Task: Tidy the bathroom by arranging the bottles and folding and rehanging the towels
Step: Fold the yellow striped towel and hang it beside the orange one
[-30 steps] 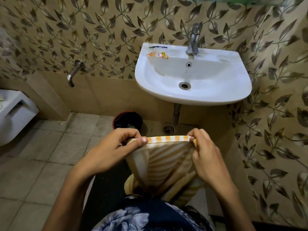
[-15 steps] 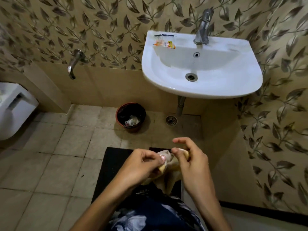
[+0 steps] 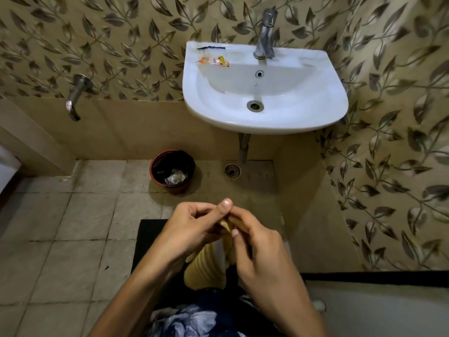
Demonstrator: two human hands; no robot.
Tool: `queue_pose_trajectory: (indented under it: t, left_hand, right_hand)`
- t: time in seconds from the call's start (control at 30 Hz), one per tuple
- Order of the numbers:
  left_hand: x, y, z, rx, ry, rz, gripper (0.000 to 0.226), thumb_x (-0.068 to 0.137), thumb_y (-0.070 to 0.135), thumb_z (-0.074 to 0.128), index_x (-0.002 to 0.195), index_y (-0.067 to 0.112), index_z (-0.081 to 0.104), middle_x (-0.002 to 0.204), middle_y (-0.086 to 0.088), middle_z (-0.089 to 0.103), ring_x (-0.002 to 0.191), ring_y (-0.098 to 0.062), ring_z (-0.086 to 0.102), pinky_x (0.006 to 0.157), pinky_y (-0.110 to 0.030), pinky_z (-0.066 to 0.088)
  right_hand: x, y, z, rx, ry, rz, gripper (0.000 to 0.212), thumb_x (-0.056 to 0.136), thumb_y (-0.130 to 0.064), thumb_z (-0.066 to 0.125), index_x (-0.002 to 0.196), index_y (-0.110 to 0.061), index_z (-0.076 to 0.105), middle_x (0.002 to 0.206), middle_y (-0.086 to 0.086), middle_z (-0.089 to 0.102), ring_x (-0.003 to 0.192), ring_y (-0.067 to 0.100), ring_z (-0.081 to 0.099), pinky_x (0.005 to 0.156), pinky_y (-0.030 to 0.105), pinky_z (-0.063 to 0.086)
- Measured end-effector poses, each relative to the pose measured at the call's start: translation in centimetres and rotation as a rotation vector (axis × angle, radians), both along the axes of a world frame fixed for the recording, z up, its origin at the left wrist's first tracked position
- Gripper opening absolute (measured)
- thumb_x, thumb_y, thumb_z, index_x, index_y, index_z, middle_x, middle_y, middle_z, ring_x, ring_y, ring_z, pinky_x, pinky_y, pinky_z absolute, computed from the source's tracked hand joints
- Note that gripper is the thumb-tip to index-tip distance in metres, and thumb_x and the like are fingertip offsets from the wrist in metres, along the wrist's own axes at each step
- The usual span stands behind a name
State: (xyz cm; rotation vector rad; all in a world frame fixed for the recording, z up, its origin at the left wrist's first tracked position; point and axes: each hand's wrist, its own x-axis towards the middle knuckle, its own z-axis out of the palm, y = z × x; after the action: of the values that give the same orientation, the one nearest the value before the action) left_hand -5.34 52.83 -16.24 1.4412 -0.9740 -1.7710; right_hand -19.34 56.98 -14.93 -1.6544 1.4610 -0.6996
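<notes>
The towel hangs in front of the body, over the black mat. The left hand and right hand meet at its top edge, both pinching the cloth closed. Judged purpose: the two corners are brought together so the hanging length doubles into a fold. Beyond, the bin stands on the floor beside the drain. The sink is farthest. No bottles or towel rail are visible.
</notes>
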Motion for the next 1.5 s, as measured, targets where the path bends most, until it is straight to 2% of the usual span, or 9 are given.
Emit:
queue_pose_trajectory:
  t: [0.2, 0.37, 0.5, 0.7, 0.97, 1.1, 1.27, 1.4, 1.5]
  left_hand:
    - [1.0, 0.3, 0.2, -0.062, -0.116, -0.161, 0.026, 0.093, 0.02, 0.05, 0.082, 0.013, 0.073, 0.076, -0.009, 0.072, 0.07, -0.01, 0.067, 0.062, -0.017, 0.052]
    - [1.4, 0.3, 0.8, -0.181, -0.186, -0.263, 0.025, 0.087, 0.035, 0.051, 0.08, 0.02, 0.069, 0.071, 0.001, 0.067, 0.067, -0.006, 0.064, 0.059, -0.016, 0.049]
    - [2.1, -0.2, 1.6, -0.356, -0.28, -0.416, 0.036, 0.086, 0.054, 0.048, 0.084, 0.022, 0.067, 0.082, -0.004, 0.067, 0.08, -0.016, 0.064, 0.073, -0.04, 0.05]
    - [3.3, -1.2, 3.8, -0.674, -0.509, -0.649, 0.032, 0.086, 0.055, 0.037, 0.08, 0.034, 0.06, 0.078, 0.009, 0.056, 0.075, -0.004, 0.054, 0.06, -0.015, 0.037]
    - [2.8, -1.5, 5.7, -0.912, -0.61, -0.599, 0.029, 0.093, 0.041, 0.035, 0.084, 0.025, 0.057, 0.076, 0.013, 0.048, 0.072, 0.001, 0.048, 0.061, -0.01, 0.034]
    - [2.6, -1.7, 6.3, -0.964, -0.653, -0.533, 0.031, 0.094, 0.037, 0.036, 0.086, 0.019, 0.06, 0.08, 0.013, 0.052, 0.075, -0.001, 0.051, 0.063, -0.015, 0.04]
    - [2.4, -1.7, 6.3, -0.995, -0.68, -0.457, 0.029, 0.094, 0.033, 0.036, 0.083, 0.018, 0.058, 0.078, 0.012, 0.051, 0.074, 0.0, 0.049, 0.063, -0.013, 0.039]
    - [2.2, -1.6, 6.3, -0.989, -0.669, -0.381, 0.028, 0.093, 0.029, 0.038, 0.083, 0.014, 0.06, 0.079, 0.013, 0.051, 0.074, 0.004, 0.048, 0.066, -0.006, 0.036]
    - [2.6, -1.7, 6.9, -0.996, -0.68, -0.343, 0.03, 0.092, 0.028, 0.039, 0.083, 0.012, 0.061, 0.078, 0.012, 0.053, 0.075, 0.004, 0.049, 0.066, -0.003, 0.035]
  right_hand:
    - [-1.3, -0.9, 0.1, 0.09, -0.308, -0.084, 0.023, 0.094, -0.014, 0.053, 0.105, -0.032, 0.061, 0.095, -0.009, 0.071, 0.093, 0.003, 0.067, 0.081, 0.023, 0.055]
    - [-1.5, -2.0, 0.3, 0.031, -0.221, 0.035, 0.014, 0.095, -0.027, 0.052, 0.103, -0.035, 0.061, 0.098, -0.013, 0.067, 0.095, 0.002, 0.064, 0.08, 0.025, 0.055]
    - [-2.0, -3.9, -0.2, 0.063, -0.087, 0.308, 0.024, 0.094, -0.036, 0.05, 0.116, -0.028, 0.055, 0.115, -0.016, 0.055, 0.112, 0.003, 0.054, 0.094, 0.032, 0.048]
    - [-2.7, -5.6, -0.6, 0.097, -0.232, 0.529, 0.016, 0.089, -0.026, 0.063, 0.089, -0.013, 0.053, 0.086, 0.002, 0.055, 0.08, 0.016, 0.053, 0.069, 0.026, 0.044]
    - [-1.7, -5.3, -2.5, -0.025, -0.622, 0.386, 0.019, 0.083, -0.029, 0.068, 0.08, -0.024, 0.05, 0.091, -0.014, 0.062, 0.083, 0.005, 0.059, 0.071, 0.022, 0.047]
    - [-1.5, -5.0, -2.7, -0.28, -0.429, 0.273, 0.019, 0.082, -0.038, 0.068, 0.077, -0.025, 0.055, 0.073, -0.007, 0.057, 0.064, 0.015, 0.055, 0.055, 0.035, 0.045]
    - [-1.8, -5.5, -3.3, -0.344, -0.284, 0.323, 0.008, 0.083, -0.02, 0.07, 0.084, -0.018, 0.062, 0.082, -0.017, 0.056, 0.074, -0.001, 0.054, 0.066, 0.013, 0.039]
    - [-1.2, -5.6, -5.1, -0.329, -0.008, 0.4, 0.027, 0.084, -0.036, 0.062, 0.082, -0.01, 0.069, 0.09, -0.001, 0.064, 0.083, 0.017, 0.057, 0.069, 0.039, 0.047]
    - [-1.3, -5.3, -6.3, -0.212, -0.071, 0.406, 0.039, 0.078, -0.044, 0.068, 0.078, -0.005, 0.072, 0.095, 0.007, 0.065, 0.089, 0.022, 0.059, 0.072, 0.043, 0.049]
